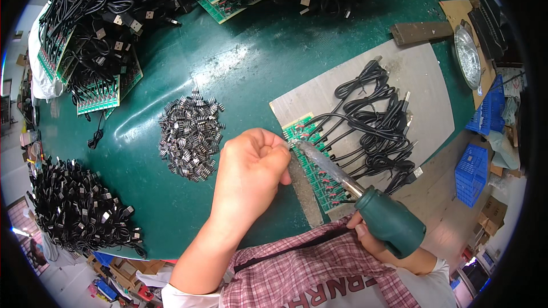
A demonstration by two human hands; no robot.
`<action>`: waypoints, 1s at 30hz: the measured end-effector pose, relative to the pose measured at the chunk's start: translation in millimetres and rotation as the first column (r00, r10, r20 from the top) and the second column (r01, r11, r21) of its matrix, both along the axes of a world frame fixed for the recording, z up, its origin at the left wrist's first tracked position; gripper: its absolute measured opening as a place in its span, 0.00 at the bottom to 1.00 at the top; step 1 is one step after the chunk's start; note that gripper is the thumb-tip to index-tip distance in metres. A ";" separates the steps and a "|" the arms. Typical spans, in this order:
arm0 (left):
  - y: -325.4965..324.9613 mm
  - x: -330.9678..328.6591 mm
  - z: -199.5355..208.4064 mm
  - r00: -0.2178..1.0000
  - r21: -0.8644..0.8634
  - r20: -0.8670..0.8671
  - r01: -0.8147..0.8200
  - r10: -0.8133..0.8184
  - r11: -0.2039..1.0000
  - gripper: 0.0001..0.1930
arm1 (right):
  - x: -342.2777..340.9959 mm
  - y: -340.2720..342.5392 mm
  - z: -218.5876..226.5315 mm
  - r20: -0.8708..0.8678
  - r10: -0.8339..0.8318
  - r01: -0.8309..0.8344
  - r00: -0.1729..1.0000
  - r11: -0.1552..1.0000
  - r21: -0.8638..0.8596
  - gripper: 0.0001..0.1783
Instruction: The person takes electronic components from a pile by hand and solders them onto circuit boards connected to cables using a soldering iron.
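My right hand (370,240) is closed round the green handle of a soldering iron (393,222). The iron's long metal shaft slants up to the left, with its tip at the upper end of a green circuit board strip (313,165). Black USB cables (371,120) run from that strip to the right in looped bundles. Just left of the tip, my left hand (250,165) is closed with its fingers curled in; whatever they hold is hidden. A heap of small metal-and-black connectors (191,134) lies left of this hand.
The strip lies on a grey board (425,85) on the green table (148,159). Cable piles (85,211) and finished-looking boards with cables (98,98) fill the left side. A wooden block (419,32) and a round metal dish (467,57) are at the far right.
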State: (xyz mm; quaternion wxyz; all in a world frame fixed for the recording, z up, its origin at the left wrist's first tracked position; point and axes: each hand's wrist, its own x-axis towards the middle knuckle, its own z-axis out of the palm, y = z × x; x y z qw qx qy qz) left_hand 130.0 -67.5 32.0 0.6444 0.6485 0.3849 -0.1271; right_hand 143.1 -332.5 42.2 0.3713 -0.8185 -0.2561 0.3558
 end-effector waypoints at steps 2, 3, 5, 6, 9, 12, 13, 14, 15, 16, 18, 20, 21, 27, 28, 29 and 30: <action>-0.2 1.0 0.5 1.000 0.000 0.000 0.004 -0.004 1.000 0.07 | -0.1 -1.3 -2.0 0.030 0.014 -0.014 0.999 1.000 0.023 0.06; -0.5 1.6 0.9 1.000 0.000 0.002 0.004 -0.004 1.000 0.07 | -1.2 -2.0 -3.8 0.032 0.011 -0.012 0.999 1.000 0.021 0.06; -1.0 1.5 0.6 1.000 0.002 0.002 0.003 -0.003 1.000 0.07 | -5.3 -4.2 -7.6 0.260 0.090 -0.094 0.961 0.996 0.001 0.19; -1.2 1.4 0.0 1.000 0.007 0.000 0.005 -0.005 1.000 0.07 | -7.1 -5.9 -8.0 0.260 0.089 -0.092 0.962 0.996 0.000 0.19; -0.4 -0.5 3.3 1.000 0.015 -0.003 -0.004 0.004 1.000 0.07 | -6.8 -5.0 -4.1 -0.059 -0.154 0.158 0.986 0.984 0.077 0.19; 1.1 -0.8 3.1 1.000 0.001 -0.007 -0.010 0.010 1.000 0.07 | 0.1 3.6 4.8 0.068 0.008 -0.012 0.998 0.998 0.056 0.05; 0.7 -0.3 2.8 1.000 -0.006 -0.010 -0.008 0.008 1.000 0.07 | -0.8 1.5 3.8 0.037 0.010 -0.012 0.999 0.999 0.046 0.06; 0.5 -0.3 2.0 1.000 -0.007 -0.010 -0.006 0.006 1.000 0.07 | -2.1 -0.3 2.4 0.006 0.013 -0.013 1.000 0.999 0.037 0.06; 0.5 -0.5 0.8 1.000 -0.007 -0.006 -0.001 0.001 1.000 0.07 | -4.9 -2.2 0.3 0.005 0.012 -0.012 1.000 0.999 0.036 0.06; 0.6 -0.7 -0.2 1.000 -0.007 -0.002 0.004 -0.004 1.000 0.07 | -8.5 -4.1 -2.3 0.006 -0.004 0.004 1.000 1.000 0.008 0.06; 0.0 0.3 1.0 1.000 -0.005 -0.004 0.002 -0.002 1.000 0.07 | -9.2 -4.5 -3.5 0.005 -0.020 0.020 1.000 1.000 -0.016 0.06; 0.0 0.5 1.6 1.000 -0.002 -0.005 -0.002 0.002 1.000 0.07 | -6.7 -1.8 -2.9 -0.001 -0.021 0.021 1.000 1.000 0.011 0.06; -0.2 0.7 1.1 1.000 0.000 -0.005 -0.003 0.003 1.000 0.07 | -8.2 -3.9 -7.1 -0.001 -0.021 0.021 1.000 1.000 0.012 0.06; -3.1 3.4 4.5 1.000 0.009 0.003 -0.010 0.010 1.000 0.07 | -0.3 1.0 -2.0 0.241 0.028 -0.022 0.970 0.999 -0.028 0.15; -5.8 6.1 3.8 1.000 0.003 0.019 -0.012 0.012 1.000 0.07 | 7.1 2.5 6.0 0.163 -0.062 0.049 0.985 0.995 0.081 0.12; -6.4 5.8 3.9 0.999 -0.016 0.036 -0.001 0.002 1.000 0.07 | 11.5 3.4 13.3 0.079 -0.144 0.127 0.986 0.975 0.184 0.10; -4.1 1.7 4.9 1.000 0.014 0.019 -0.017 0.017 1.000 0.07 | 12.1 5.5 19.8 0.101 -0.153 0.135 0.983 0.977 0.166 0.10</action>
